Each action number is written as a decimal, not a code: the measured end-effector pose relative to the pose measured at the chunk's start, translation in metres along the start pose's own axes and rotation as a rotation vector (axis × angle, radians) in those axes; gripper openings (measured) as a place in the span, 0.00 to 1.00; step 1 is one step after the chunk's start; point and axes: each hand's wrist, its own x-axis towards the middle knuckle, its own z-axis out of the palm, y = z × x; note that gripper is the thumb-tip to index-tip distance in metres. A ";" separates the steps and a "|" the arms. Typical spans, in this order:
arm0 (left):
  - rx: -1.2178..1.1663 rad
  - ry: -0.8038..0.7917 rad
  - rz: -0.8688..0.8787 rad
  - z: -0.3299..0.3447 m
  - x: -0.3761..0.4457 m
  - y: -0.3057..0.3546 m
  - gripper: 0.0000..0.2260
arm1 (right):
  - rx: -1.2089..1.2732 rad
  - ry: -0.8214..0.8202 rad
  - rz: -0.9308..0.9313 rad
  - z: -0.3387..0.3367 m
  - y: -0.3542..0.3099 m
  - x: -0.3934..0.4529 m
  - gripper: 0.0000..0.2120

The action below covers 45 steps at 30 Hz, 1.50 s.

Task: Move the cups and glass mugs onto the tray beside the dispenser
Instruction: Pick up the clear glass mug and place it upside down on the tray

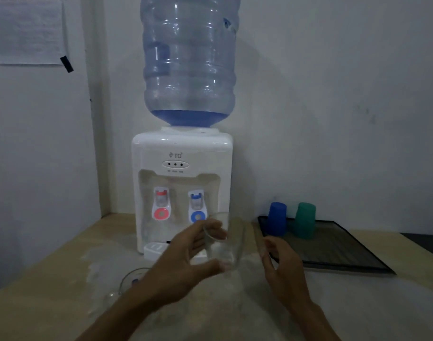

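Note:
My left hand [186, 262] holds a clear glass mug [229, 242] in the air in front of the dispenser, thumb under its base and fingers behind its rim. My right hand [281, 267] hovers just right of the mug with curled, parted fingers and nothing in it. A second glass mug [129, 281] stands on the table at the lower left, partly hidden by my left forearm. The dark tray [345, 252] lies right of the dispenser. A blue cup [276, 219] and a green cup [304, 220] stand upside down on its far left part.
The white water dispenser [182, 193] with a large blue bottle [188, 60] stands against the wall at the table's back. The table [50, 267] is light wood, with a wall corner to the left. A dark object [424, 238] lies at the far right.

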 end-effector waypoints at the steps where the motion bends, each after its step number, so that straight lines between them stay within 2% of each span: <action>1: -0.020 0.008 -0.033 0.017 0.005 -0.007 0.29 | 0.003 0.008 0.001 -0.001 0.001 0.001 0.15; 7: -0.171 0.121 -0.198 0.108 0.041 -0.057 0.23 | 0.033 0.197 0.143 -0.010 0.009 0.005 0.12; 9: -0.194 0.163 -0.221 0.125 0.049 -0.066 0.23 | 0.172 0.302 0.230 -0.016 0.006 0.007 0.08; 11: -0.197 0.194 -0.243 0.133 0.053 -0.073 0.25 | 0.358 0.334 0.255 -0.024 0.000 0.010 0.05; 13: -0.178 0.207 -0.260 0.136 0.054 -0.079 0.33 | 0.398 0.201 0.188 -0.033 -0.005 0.013 0.14; 15: -0.164 0.222 -0.253 0.132 0.053 -0.085 0.37 | 0.295 -0.019 0.082 -0.036 -0.014 0.014 0.26; 17: -0.159 0.213 -0.246 0.129 0.051 -0.084 0.35 | 0.136 -0.207 0.026 -0.032 -0.021 0.015 0.37; 19: -0.153 0.223 -0.242 0.128 0.051 -0.081 0.30 | 0.003 -0.301 0.017 -0.026 -0.026 0.015 0.41; 21: -0.152 0.231 -0.237 0.128 0.050 -0.075 0.25 | -0.066 -0.311 0.030 -0.023 -0.028 0.015 0.41; 23: -0.191 0.218 -0.239 0.127 0.050 -0.070 0.25 | -0.055 -0.295 0.056 -0.024 -0.028 0.013 0.38; 27: -0.239 0.231 -0.268 0.123 0.051 -0.069 0.29 | 0.158 -0.199 0.208 -0.024 -0.032 0.012 0.31; 31: -0.481 0.156 -0.439 0.116 0.054 -0.079 0.33 | 0.441 -0.120 0.443 -0.015 -0.035 0.010 0.27; 34: -0.674 0.148 -0.530 0.114 0.056 -0.088 0.33 | 0.524 -0.132 0.586 -0.012 -0.036 0.010 0.31; 36: -0.719 0.208 -0.537 0.114 0.058 -0.093 0.33 | 0.594 -0.187 0.697 -0.016 -0.033 0.013 0.32; 39: -0.759 0.240 -0.521 0.114 0.060 -0.097 0.32 | 0.615 -0.327 0.803 -0.025 -0.028 0.017 0.28; 42: -0.715 0.231 -0.509 0.115 0.062 -0.099 0.34 | 0.552 -0.477 0.799 -0.036 -0.024 0.020 0.26; 45: -0.664 0.210 -0.529 0.118 0.064 -0.101 0.41 | 0.488 -0.632 0.749 -0.050 -0.021 0.021 0.24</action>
